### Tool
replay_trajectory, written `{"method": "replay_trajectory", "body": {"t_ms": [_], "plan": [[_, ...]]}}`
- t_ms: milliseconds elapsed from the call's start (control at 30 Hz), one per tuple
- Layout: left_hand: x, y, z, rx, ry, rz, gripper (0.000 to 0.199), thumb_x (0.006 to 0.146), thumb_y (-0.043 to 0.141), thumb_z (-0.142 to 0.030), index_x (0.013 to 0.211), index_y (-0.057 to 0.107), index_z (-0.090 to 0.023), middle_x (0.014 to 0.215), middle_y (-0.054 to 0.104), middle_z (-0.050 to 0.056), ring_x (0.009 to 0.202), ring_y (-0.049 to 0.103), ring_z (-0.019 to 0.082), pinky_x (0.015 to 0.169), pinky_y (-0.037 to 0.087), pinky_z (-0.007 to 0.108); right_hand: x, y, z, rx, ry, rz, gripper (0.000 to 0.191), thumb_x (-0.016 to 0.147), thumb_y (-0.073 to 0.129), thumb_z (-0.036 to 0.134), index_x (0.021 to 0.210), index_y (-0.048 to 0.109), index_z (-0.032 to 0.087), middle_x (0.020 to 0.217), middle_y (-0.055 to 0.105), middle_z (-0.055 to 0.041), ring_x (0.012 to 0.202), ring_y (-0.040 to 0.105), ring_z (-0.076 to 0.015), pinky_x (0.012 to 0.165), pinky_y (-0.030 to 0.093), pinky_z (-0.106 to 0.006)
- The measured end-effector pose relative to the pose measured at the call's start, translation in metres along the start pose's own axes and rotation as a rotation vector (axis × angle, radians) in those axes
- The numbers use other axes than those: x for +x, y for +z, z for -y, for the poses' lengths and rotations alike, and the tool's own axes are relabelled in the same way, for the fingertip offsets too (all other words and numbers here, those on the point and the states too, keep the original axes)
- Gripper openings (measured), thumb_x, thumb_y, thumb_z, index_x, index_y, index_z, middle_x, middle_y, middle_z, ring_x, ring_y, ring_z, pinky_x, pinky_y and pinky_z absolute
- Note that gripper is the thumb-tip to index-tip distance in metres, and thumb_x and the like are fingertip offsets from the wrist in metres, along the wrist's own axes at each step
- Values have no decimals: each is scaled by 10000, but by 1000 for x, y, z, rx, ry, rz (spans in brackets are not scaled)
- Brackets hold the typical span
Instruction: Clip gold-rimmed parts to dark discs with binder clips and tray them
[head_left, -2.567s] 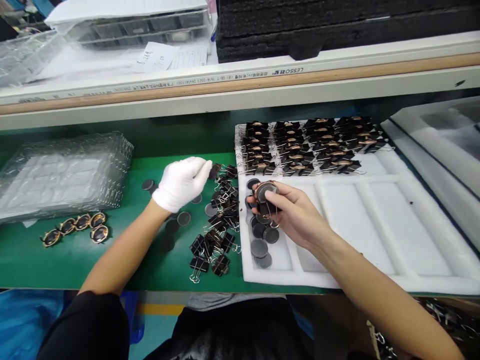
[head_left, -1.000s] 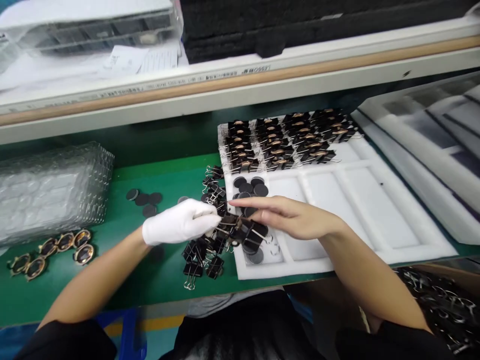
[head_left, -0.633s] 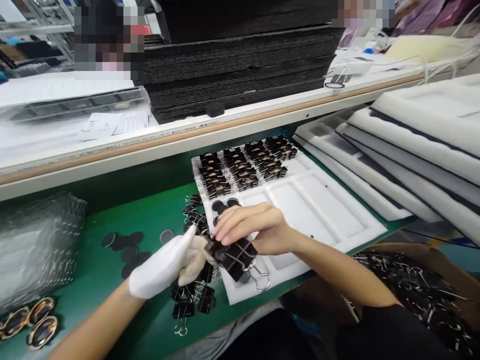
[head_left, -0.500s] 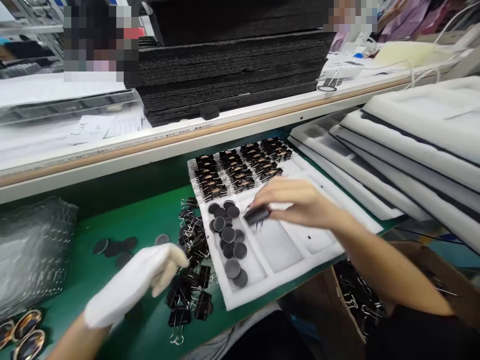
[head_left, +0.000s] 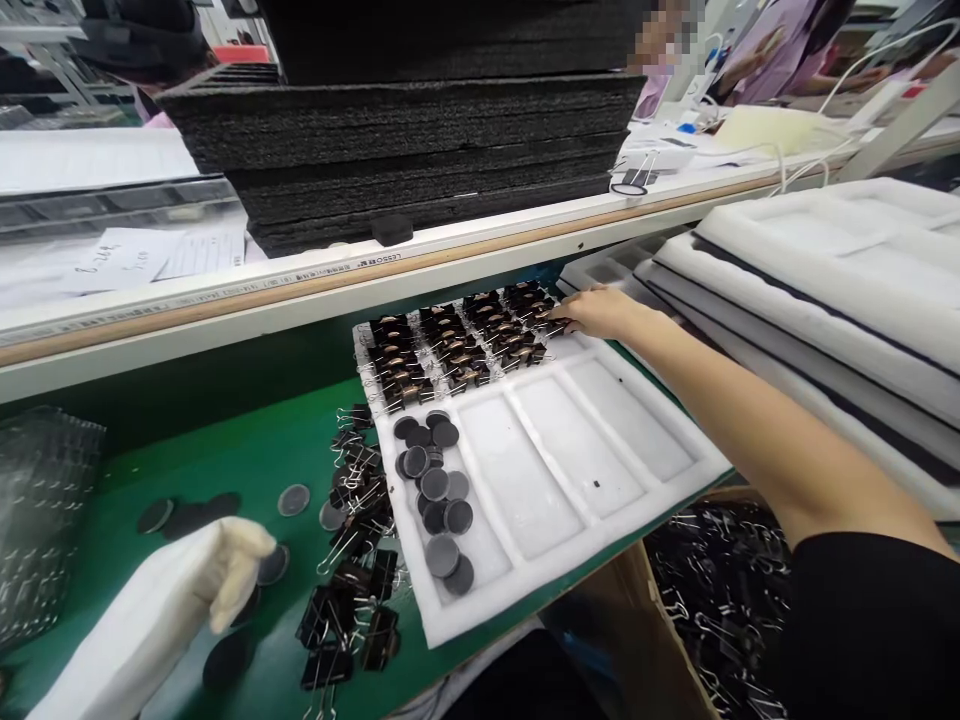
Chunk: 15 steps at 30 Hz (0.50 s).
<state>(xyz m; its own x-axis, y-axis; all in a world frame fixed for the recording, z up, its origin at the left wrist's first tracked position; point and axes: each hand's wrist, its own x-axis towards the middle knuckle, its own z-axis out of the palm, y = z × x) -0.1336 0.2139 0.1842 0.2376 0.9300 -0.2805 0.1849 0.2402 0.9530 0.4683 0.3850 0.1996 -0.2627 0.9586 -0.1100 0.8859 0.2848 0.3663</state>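
Note:
My right hand is bare and reaches to the far right corner of the white foam tray. Its fingers are closed on a black binder clip at the end of the clipped rows, partly hidden by the fingers. Those rows are black binder clips with tan bits between them. My left hand, in a white glove, hovers over the green table with curled fingers; whatever it may hold is hidden. Near it lie black discs. More discs fill the tray's near left compartment.
Loose binder clips lie along the tray's left side. Foam trays are stacked at right, above a box of clips. Clear plastic trays stand at left. Black foam sheets rise behind the shelf edge.
My right hand has moved from above the middle of the tray to its far right corner with the black clip. My left hand has shifted left and down, away from the loose clips.

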Motion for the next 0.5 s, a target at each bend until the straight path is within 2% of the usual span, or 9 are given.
{"method": "replay_trajectory", "body": {"t_ms": [200,333,500], "plan": [[0,-11,15,-33,-49,9,498,909,521,-707,857,800,-297,440,480,-3,400,395,136,478,380,292,2,-1,1,21,-26,-9,435,974,506,290,1384,645,329,1290,716,-73,1015,692,-275,748,485,-357],[-1,-9,13,9,-34,33,488,918,504,-706,878,802,-321,458,505,-2,423,417,144,514,409,306,-2,-4,8,-16,-16,-18,417,978,515,317,1368,661,312,1337,639,-106,833,680,-218,652,426,-324],[-5,-8,5,44,0,81,456,936,439,-674,894,796,-393,484,529,6,448,430,166,523,383,330,-6,0,10,18,-65,-66,415,993,478,280,1364,664,275,1204,677,-102,762,639,-171,646,389,-305]]}}
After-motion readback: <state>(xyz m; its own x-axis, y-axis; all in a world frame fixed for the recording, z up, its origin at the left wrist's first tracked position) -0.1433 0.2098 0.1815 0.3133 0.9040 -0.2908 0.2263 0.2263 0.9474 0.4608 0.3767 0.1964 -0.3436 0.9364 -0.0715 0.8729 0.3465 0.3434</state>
